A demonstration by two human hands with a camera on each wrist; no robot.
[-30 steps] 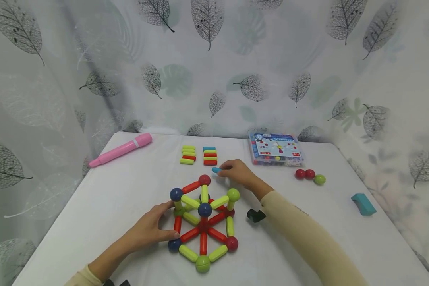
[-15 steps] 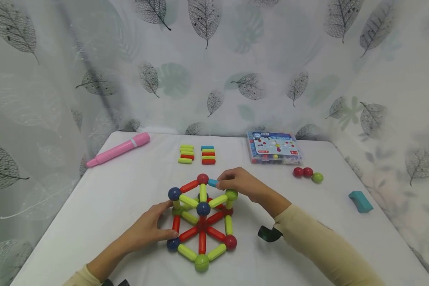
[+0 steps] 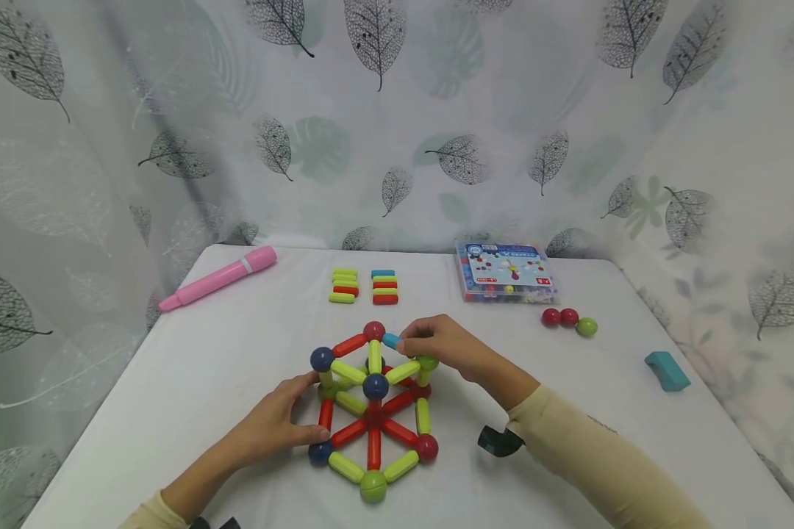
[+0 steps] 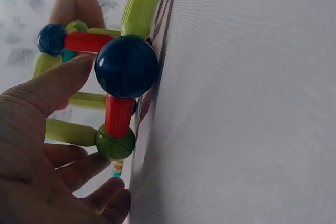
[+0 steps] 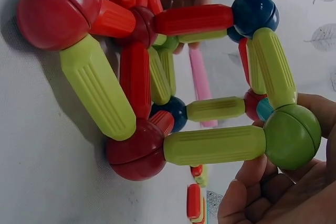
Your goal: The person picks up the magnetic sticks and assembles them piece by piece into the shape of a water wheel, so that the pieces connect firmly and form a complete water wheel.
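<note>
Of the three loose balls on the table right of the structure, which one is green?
The rightmost ball, farthest from the structure. The two balls to its left are red, and all three sit touching in a row.

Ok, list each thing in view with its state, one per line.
Left hand: steadying the model's side.
Right hand: pinching the blue rod.
Blue rod: held against the red ball on top.
Model: standing on the table, part built.
Box: shut, flat.
Pink pen: capped, lying down.
Spare rods: stacked in two rows.
</note>
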